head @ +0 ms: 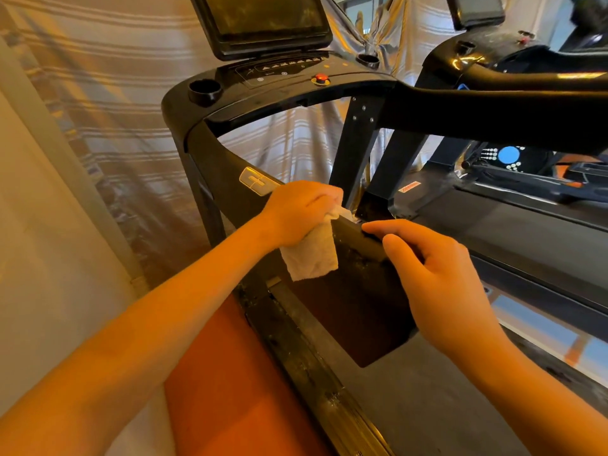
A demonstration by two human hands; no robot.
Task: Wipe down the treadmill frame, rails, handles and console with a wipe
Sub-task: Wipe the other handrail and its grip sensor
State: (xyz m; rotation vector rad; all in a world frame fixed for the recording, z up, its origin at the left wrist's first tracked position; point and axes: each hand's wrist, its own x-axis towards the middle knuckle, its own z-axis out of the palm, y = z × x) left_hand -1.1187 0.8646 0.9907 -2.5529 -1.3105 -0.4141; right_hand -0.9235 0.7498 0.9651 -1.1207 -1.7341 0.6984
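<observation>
A black treadmill fills the view, with its console (289, 75) and screen (269, 18) at the top. My left hand (299, 209) grips a white cloth wipe (312, 255) and presses it on the left handrail (358, 238), just below a silver logo badge (258, 182). The wipe hangs down over the rail's side. My right hand (431, 268) rests on the same handrail a little nearer to me, its fingers curled loosely over the top edge. The running belt (427, 390) lies below.
A striped curtain (115, 110) hangs at the left and behind the console. A second treadmill (526, 192) stands close on the right. The dusty left side rail (312, 357) runs toward me beside orange floor (223, 373). Cup holders (204, 90) flank the console.
</observation>
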